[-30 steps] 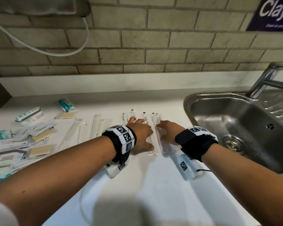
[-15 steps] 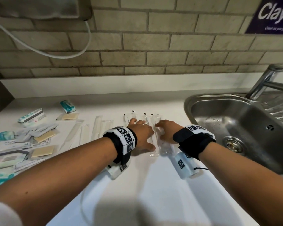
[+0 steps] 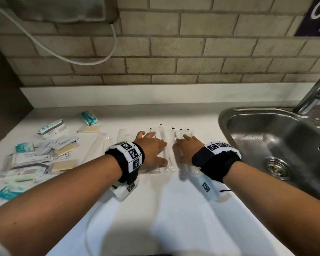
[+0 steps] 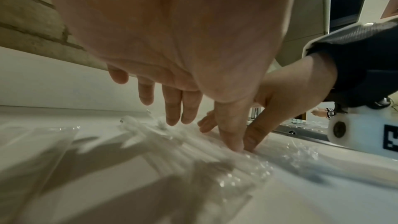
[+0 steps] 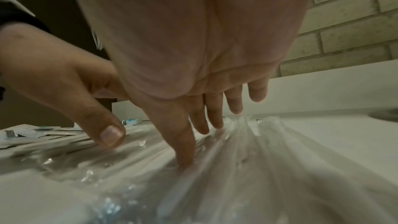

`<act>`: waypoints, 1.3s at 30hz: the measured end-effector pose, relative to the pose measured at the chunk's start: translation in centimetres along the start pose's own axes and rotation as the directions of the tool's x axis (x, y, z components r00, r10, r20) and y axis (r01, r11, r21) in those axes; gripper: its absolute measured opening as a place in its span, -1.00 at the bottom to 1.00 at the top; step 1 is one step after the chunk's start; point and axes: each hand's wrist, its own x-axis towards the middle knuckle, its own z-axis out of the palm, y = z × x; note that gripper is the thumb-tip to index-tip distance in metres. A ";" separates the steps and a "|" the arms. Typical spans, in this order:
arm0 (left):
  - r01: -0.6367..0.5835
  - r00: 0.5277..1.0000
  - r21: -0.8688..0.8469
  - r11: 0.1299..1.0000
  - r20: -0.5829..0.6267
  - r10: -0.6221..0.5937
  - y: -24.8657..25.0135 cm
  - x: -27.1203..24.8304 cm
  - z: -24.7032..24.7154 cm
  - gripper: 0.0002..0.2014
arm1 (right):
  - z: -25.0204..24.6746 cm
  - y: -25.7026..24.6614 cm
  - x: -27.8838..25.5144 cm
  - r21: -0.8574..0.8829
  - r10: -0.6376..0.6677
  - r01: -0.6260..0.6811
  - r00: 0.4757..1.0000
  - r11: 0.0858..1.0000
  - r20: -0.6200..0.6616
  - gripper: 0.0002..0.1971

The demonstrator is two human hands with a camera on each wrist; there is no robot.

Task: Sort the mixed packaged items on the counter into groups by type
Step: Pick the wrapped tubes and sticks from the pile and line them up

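While both hands lie flat, fingers straight and gripping nothing, the left hand (image 3: 151,148) and right hand (image 3: 187,150) press side by side on the row of clear sleeves (image 3: 166,145) mid-worktop (image 3: 174,209), between the unsorted mixed packets (image 3: 42,156) at left and the sink (image 3: 277,145) at right. Advised handling: light, even downward pressure; slide sleeves together parallel; slippery film likely to ride up or overlap; keep the group off the sink edge.
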 end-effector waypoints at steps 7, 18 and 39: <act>-0.046 0.997 0.020 0.999 -0.058 0.047 1.4 0.2 0.4 -0.23 | -0.2 0.0 -0.1 0.012 -0.041 0.041 0.999 0.999 0.027 -0.49; -0.062 0.996 0.018 0.998 -0.061 0.063 1.1 -0.3 0.8 -0.49 | 0.7 0.4 0.3 0.122 -0.075 0.077 0.997 0.990 -0.023 -0.46; -0.117 0.988 0.123 0.985 0.112 0.104 4.5 2.1 0.7 -0.26 | 1.0 4.6 -1.1 0.317 0.162 -0.166 0.986 0.934 0.038 -0.23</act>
